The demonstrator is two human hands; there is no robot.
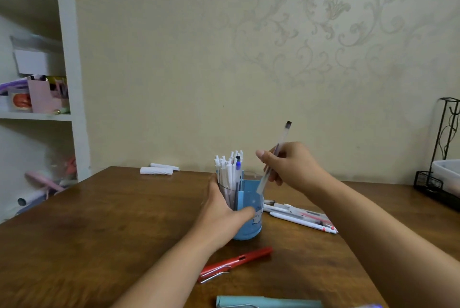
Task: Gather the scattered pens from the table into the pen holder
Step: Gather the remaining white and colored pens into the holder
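A blue pen holder (251,228) stands mid-table with several white pens (229,170) upright in it. My left hand (221,210) wraps around the holder's left side. My right hand (291,165) grips a clear pen (282,141) tilted, its lower tip just inside the holder's rim, its dark cap pointing up right. A red pen (239,261) lies in front of the holder. Several white and pink pens (301,218) lie to its right. A teal pen (268,302) lies at the near edge.
Two white rolled items (159,169) lie at the table's far edge by the wall. A black wire rack (440,178) with a white tray stands at the far right. White shelves (67,83) with clutter stand to the left.
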